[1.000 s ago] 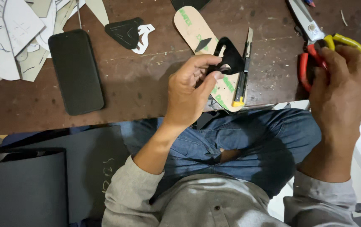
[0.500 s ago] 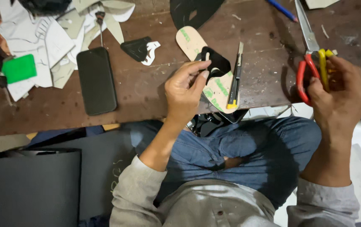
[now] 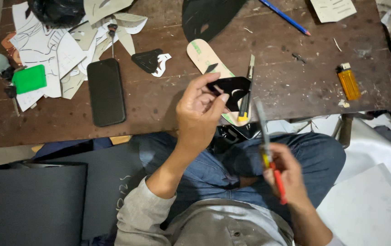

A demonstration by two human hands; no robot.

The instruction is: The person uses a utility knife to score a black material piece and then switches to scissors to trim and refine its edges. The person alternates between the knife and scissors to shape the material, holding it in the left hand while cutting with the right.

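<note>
Black cutout piece (image 3: 233, 89) pinched in the left hand (image 3: 198, 114), that's the main thing here, held up just above the front edge of the brown wooden surface (image 3: 295, 82), middle of the frame. Thumb and fingertips are closed on its left edge and the rest sticks out to the right. The right hand (image 3: 286, 175) sits lower, right of centre, over the jeans-covered lap, fist wrapped round one pair of scissors (image 3: 268, 155) with red and yellow handles, blades pointing up toward the cutout but not touching it, kinda blurred. Count-wise: two hands, one scissors, one cutout in hand, one utility knife (image 3: 246, 98) with a yellow tip lying right behind the cutout, one tan insole-shaped template (image 3: 202, 54) partly hidden under it. Also one black phone (image 3: 106, 91) face down left of centre, one orange lighter (image 3: 348, 83) at right, one blue pencil (image 3: 284, 16) top right, one green pad (image 3: 29, 78) far left, a smaller black shape (image 3: 147, 60) with a white scrap next to it, and a messy heap of white paper patterns (image 3: 59, 45) upper left, too many to count. A big dark sheet (image 3: 31, 200) fills the lower left on the floor.
</note>
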